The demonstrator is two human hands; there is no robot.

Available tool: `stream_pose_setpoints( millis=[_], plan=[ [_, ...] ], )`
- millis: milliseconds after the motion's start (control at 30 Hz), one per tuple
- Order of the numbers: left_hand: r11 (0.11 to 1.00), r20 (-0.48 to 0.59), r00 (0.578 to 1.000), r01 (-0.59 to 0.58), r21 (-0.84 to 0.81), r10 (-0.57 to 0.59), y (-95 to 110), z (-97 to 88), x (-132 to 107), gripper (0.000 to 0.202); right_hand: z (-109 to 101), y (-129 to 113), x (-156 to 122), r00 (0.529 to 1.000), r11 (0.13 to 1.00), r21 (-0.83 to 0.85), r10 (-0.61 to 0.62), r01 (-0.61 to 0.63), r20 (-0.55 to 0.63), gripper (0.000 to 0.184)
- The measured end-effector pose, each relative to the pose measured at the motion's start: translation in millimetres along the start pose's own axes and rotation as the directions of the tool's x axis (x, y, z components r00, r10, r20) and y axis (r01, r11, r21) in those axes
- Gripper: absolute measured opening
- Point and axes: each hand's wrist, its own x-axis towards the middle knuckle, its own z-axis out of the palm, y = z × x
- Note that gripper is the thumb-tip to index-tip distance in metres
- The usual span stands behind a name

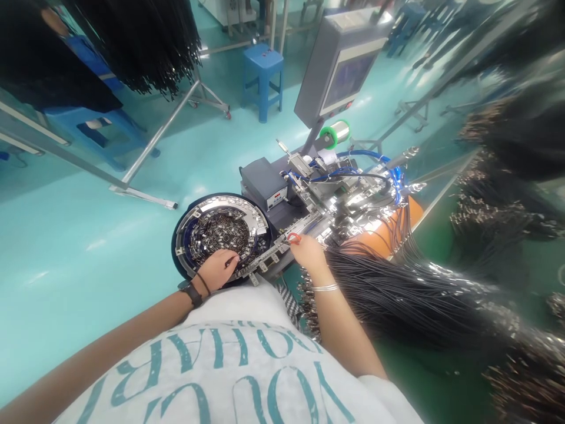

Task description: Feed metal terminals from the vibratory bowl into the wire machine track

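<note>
The right hand (309, 253) is resting just above a long metal track (269, 260), and its fingers (300, 242) are bending down and coming close together. A small red ring (293, 238) is sitting right by the fingertips. A big bunch of black wires (379, 294) is spreading out from just under these fingers and going off to the right. I cannot tell if the fingers are gripping the wires.

The left hand (216, 270) is reaching over the edge of a round bowl (189, 259), to the left of the right hand's fingers. Its fingers (230, 259) are curling in and pinching close together, with something small and dark showing at the tips. It is too small to tell what that is. Under these fingers, lots of little metal clips (220, 232) are lying in a heap in the bowl.

A watch (191, 294) and a thin dark band (203, 283) are sitting on the left wrist, and a shiny bracelet (325, 288) is circling the right wrist.

Past the fingers, a shiny machine (344, 197) with blue tubes (362, 156) is standing on the table. Beyond it, a spool with a green edge (335, 133) and a gray screen box (339, 65) are standing up. Far past the fingers, a blue stool (263, 76) is standing on the green floor.
</note>
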Motion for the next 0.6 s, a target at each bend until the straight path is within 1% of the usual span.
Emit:
stream_pose_setpoints(
  millis=[167,300,500,600],
  plan=[
    [1.0,0.02,1.0,0.015,-0.006,-0.015,-0.3,0.4,-0.6,0.034,2.3,-1.6,-3.3,0.999,0.999,-0.017,-0.048,0.048,0.005,0.021],
    [1.0,0.02,1.0,0.017,-0.001,-0.017,0.9,-0.9,-0.7,0.034,3.2,-1.0,-4.6,0.999,0.999,0.009,-0.03,0.03,-0.01,0.022],
    [1.0,0.007,1.0,-0.008,0.006,0.008,-0.1,0.1,0.3,0.032,4.0,0.3,-3.4,0.999,0.999,0.028,-0.032,0.032,-0.004,0.023],
    [1.0,-0.036,0.999,-0.025,0.0,0.025,-0.8,0.5,-1.1,0.029,3.7,1.6,-2.8,1.0,1.0,0.022,-0.022,0.022,-0.005,0.023]
  ],
)
